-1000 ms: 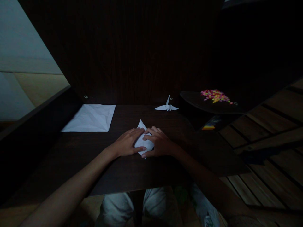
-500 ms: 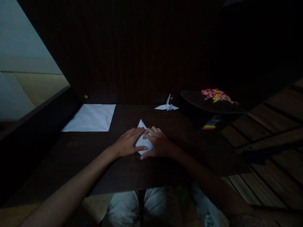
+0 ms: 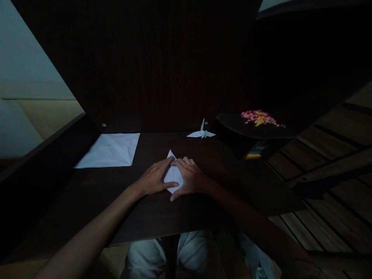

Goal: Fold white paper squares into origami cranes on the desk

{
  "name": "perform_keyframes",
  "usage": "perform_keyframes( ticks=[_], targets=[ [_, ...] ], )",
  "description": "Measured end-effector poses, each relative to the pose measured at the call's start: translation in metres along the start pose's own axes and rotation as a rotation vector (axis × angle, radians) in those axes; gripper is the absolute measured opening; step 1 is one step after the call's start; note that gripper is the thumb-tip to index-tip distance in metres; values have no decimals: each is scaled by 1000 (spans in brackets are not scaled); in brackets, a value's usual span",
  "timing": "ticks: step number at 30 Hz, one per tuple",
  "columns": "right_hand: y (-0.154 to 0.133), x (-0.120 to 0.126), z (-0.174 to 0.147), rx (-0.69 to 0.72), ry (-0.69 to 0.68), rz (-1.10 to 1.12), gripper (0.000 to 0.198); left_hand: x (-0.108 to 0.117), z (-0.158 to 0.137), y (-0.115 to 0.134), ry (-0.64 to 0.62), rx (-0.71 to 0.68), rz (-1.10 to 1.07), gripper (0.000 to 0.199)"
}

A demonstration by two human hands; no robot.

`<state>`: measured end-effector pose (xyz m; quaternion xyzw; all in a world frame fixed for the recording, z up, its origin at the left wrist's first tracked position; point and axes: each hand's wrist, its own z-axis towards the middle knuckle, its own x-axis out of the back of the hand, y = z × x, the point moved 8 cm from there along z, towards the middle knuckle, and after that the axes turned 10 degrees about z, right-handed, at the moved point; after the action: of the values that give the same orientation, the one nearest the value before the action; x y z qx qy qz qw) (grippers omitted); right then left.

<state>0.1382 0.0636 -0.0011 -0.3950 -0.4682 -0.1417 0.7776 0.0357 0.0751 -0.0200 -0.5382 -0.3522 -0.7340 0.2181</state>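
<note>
A small folded white paper (image 3: 173, 177), kite-shaped with a point facing away from me, lies flat on the dark desk. My left hand (image 3: 157, 177) holds it down along its left side, thumb across the lower part and fingers near the upper edge. From the right, my right hand (image 3: 190, 176) grips the same paper, with its fingers on the upper part and its thumb beside the bottom corner. The hands cover both side corners. Behind them, a finished white origami crane (image 3: 202, 133) stands against the back panel, wings spread.
A creased white paper sheet (image 3: 112, 150) lies at the back left of the desk (image 3: 139, 217). On a low rounded shelf (image 3: 232, 126) to the right is a heap of small colourful pieces (image 3: 258, 117). Something yellow-orange (image 3: 253, 156) sits beneath it. A dark side board (image 3: 43, 151) borders the left.
The view has shifted slightly. My right fingers have moved a little over the folded paper's upper edge, and my right thumb sits slightly lower. Both hands stay on the paper.
</note>
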Motion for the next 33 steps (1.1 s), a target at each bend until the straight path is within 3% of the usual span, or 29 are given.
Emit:
perform_keyframes(
  ticks=[5, 10, 17, 23, 33],
  targets=[
    [17, 12, 2, -153, 116, 152, 79, 6, -2, -6, 96, 13, 26, 103],
    [43, 10, 2, -298, 165, 275, 71, 5, -3, -20, 70, 131, 69, 115],
    [52, 14, 3, -202, 344, 530, 69, 7, -3, -18, 48, 150, 76, 116],
    [57, 22, -1, -260, 460, 404, 69, 16, -2, -10, 128, 108, 43, 115],
    [69, 16, -3, -406, 406, 381, 74, 17, -2, -9, 135, 117, 11, 112]
  ],
)
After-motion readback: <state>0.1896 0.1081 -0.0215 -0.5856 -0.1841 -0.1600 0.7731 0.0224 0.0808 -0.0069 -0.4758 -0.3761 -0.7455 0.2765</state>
